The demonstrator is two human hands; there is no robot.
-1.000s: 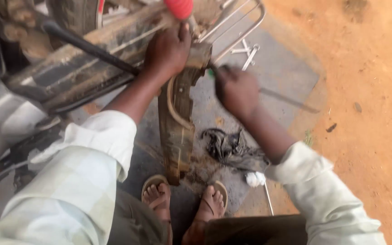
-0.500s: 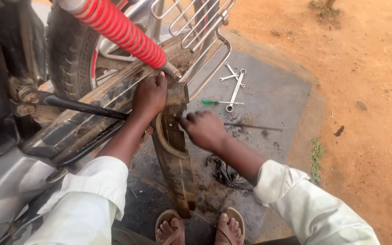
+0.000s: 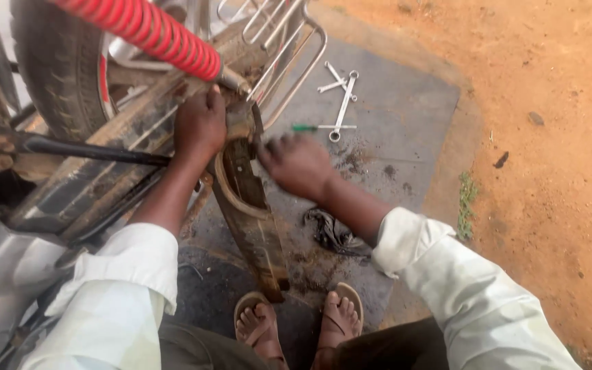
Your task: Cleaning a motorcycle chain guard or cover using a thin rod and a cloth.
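A motorcycle lies tilted on a dark concrete slab [image 3: 405,103], its rear tyre [image 3: 56,75] and red shock spring [image 3: 152,34] at the upper left. My left hand [image 3: 200,127] presses on the rusty frame just below the spring's lower end, fingers curled over the metal. A long greasy chain cover [image 3: 251,219] hangs from there toward my feet. My right hand [image 3: 296,164] is blurred beside the cover's upper end, fingers bent, and I cannot tell whether it holds anything.
Several chrome spanners [image 3: 342,103] and a green-handled screwdriver [image 3: 310,127] lie on the slab beyond my right hand. A dark oily rag [image 3: 330,233] sits near my sandalled feet [image 3: 296,322]. A chrome rear carrier [image 3: 289,41] juts out above. Orange dirt [image 3: 549,171] surrounds the slab.
The view has shifted down and closer. My right hand has drawn back a little from the cover's top and is moving; my left hand stays on the frame.
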